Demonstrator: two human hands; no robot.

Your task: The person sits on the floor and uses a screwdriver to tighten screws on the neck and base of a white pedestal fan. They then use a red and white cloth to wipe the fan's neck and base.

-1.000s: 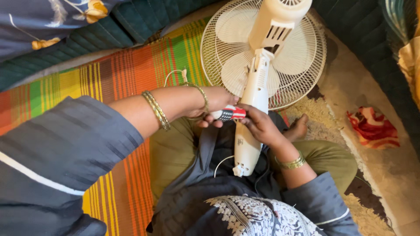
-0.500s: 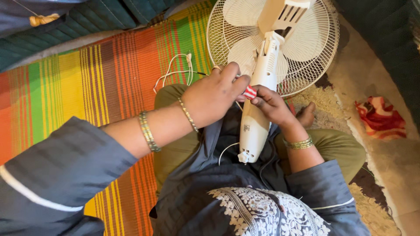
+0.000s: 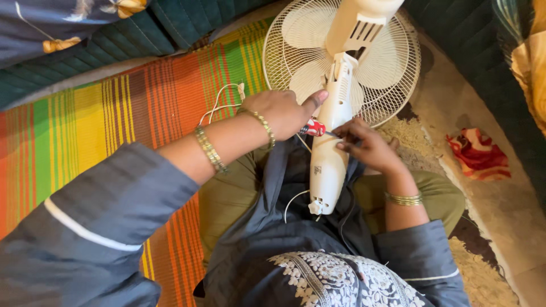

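Here the left hand (image 3: 281, 111) clenches a red-handled screwdriver (image 3: 314, 127) against the white fan column (image 3: 329, 165) lying across the lap; the right hand (image 3: 369, 146), at 3 o'clock, pinches its tip. The column remains unopened.

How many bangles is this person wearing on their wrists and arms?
3 can be seen: one on the left wrist beside the left hand, one further up the left forearm, and one on the right wrist. Sleeves may hide more.
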